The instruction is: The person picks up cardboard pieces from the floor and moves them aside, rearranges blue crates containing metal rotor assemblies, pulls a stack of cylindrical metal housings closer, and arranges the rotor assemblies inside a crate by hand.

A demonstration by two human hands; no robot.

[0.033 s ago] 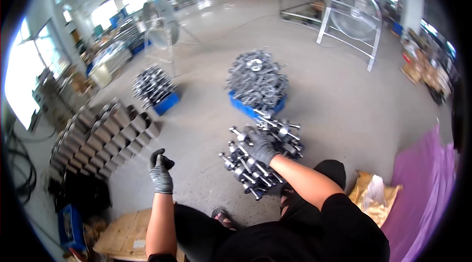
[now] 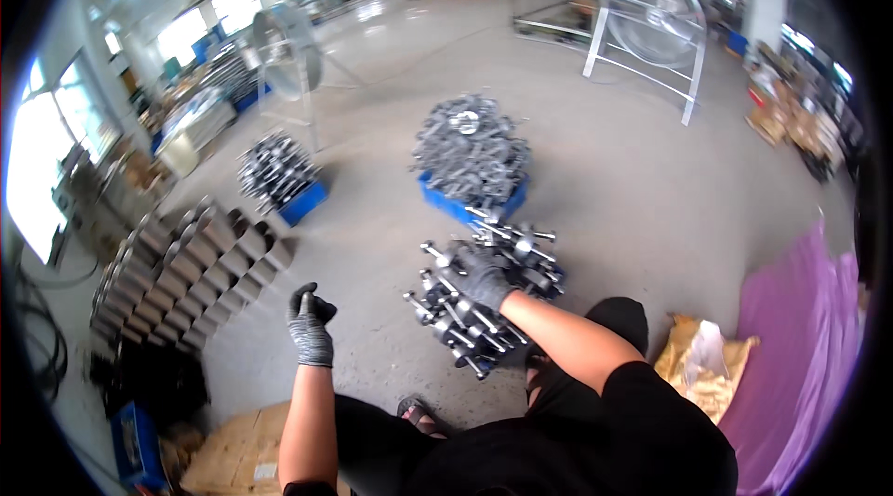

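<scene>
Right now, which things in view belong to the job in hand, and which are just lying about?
Seemingly in use:
- pile of rodded metal parts
- right hand, on the pile
- left hand, raised, apart from the pile

Apparently just nearby, untouched:
- heaped blue bin ahead
- stacked cylinders
- purple sheet
- cardboard

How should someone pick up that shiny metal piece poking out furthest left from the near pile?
Probably pinch the metal piece by its thin rod, coming from the left and slightly above. That end juts out past the near pile, while other parts crowd its inner end. The left hand is on that side.
</scene>
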